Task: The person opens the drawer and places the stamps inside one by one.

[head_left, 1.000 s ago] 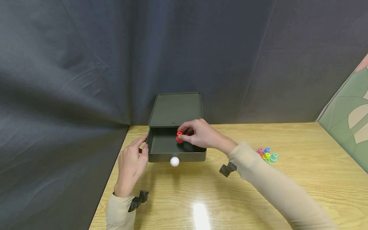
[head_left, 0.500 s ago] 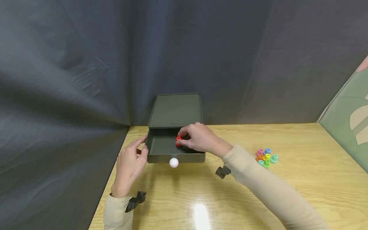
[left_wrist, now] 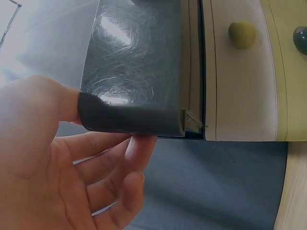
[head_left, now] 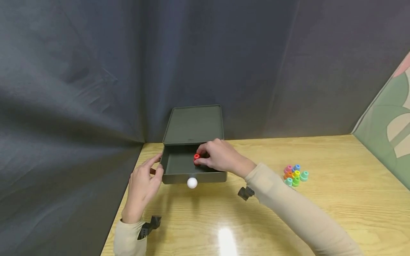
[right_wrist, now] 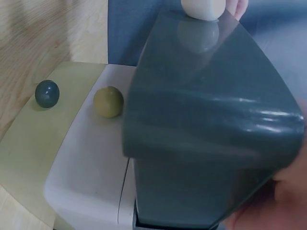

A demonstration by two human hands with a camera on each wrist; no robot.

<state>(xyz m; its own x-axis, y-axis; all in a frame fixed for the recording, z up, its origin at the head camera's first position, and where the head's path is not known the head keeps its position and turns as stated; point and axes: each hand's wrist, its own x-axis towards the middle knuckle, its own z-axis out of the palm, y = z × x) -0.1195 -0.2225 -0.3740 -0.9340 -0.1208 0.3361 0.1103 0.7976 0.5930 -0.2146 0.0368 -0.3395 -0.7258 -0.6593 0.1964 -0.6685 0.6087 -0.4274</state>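
Observation:
A dark green drawer (head_left: 179, 163) with a white round knob (head_left: 192, 183) stands pulled out of its cabinet. At its left side wall my left hand (head_left: 142, 186) holds on, thumb near the front corner and fingers by the wall; the left wrist view shows the drawer's scratched underside (left_wrist: 134, 67). My right hand (head_left: 221, 156) reaches in over the right wall and pinches a small red stepped plastic piece (head_left: 196, 156) with a hollow top. Whether the piece touches the drawer floor, I cannot tell. In the right wrist view, the drawer hides most of that hand (right_wrist: 288, 191).
Several similar coloured pieces (head_left: 296, 174) are grouped on the wooden table (head_left: 346, 185), right of the right forearm. Beneath the drawer sit a white drawer with an olive knob (right_wrist: 108, 102) and a yellow-green one with a dark knob (right_wrist: 47, 93). Dark curtain (head_left: 224, 64) hangs behind.
My right hand has lowered the red piece slightly further into the drawer, toward its front. The left hand stays at the left wall. The view has shifted a little.

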